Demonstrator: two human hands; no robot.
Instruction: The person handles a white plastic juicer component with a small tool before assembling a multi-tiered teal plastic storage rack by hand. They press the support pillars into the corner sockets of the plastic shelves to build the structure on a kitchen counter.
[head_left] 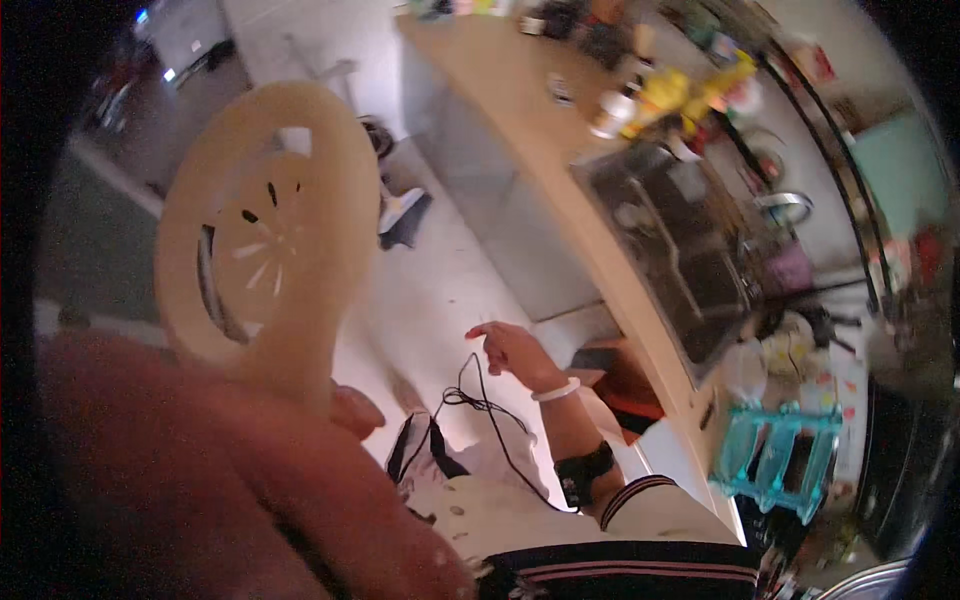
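Note:
Close to the camera at the left, my left hand (pixel 250 440) grips a cream plastic strainer (pixel 345 230) by its narrow lower part. The strainer has an oval rim, and slots fan out across its inner face; part of its handle is covered by my fingers. My right hand (pixel 512 355) hangs lower, near the middle, with its index finger stretched out and nothing visible in it. A white bracelet (pixel 556 390) and a black strapped device (pixel 585 475) are on that arm. Below the hand loops a thin black cable (pixel 480 405).
To the right runs a wooden counter (pixel 560 190) with a dark sink (pixel 660 240) set into it. A turquoise rack (pixel 780 450) stands past the sink. Yellow packages (pixel 665 100) and other blurred items crowd the counter's far part. An orange-brown box (pixel 635 385) sits below the counter edge.

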